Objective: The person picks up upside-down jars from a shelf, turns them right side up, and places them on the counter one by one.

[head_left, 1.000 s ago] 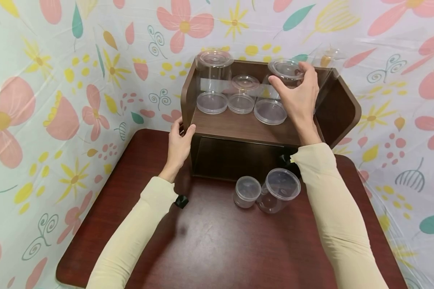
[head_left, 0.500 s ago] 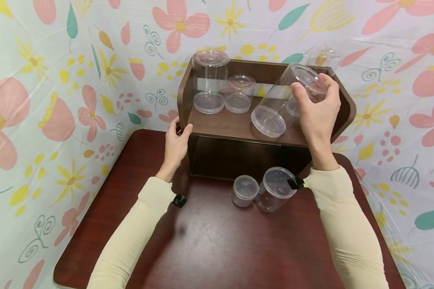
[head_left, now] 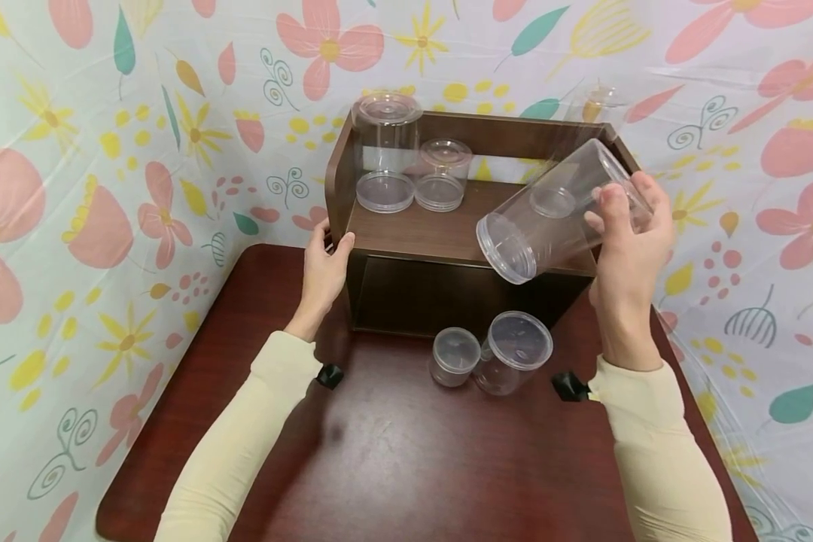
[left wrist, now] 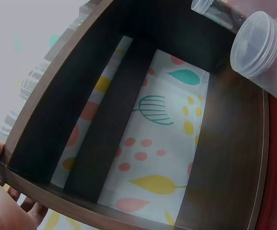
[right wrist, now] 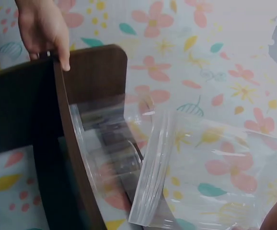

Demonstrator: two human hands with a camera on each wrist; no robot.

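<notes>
My right hand holds a tall clear plastic jar by one end, fingers and thumb round it. The jar is steeply tilted, its ridged end pointing down-left in front of the upper shelf's edge. In the right wrist view the jar fills the lower right. My left hand grips the left side of the brown wooden shelf unit, thumb at the front edge. On the upper shelf stand a tall clear jar and a shorter clear jar. Another clear jar stands at the right, partly behind the held one.
On the dark red table, before the unit's lower compartment, stand a small lidded jar and a larger lidded jar, side by side. A flower-patterned sheet hangs behind and beside the table.
My right hand has lifted the tall jar off the upper shelf, tilted it and drawn it right and towards me. My left hand keeps its grip on the unit's side.
</notes>
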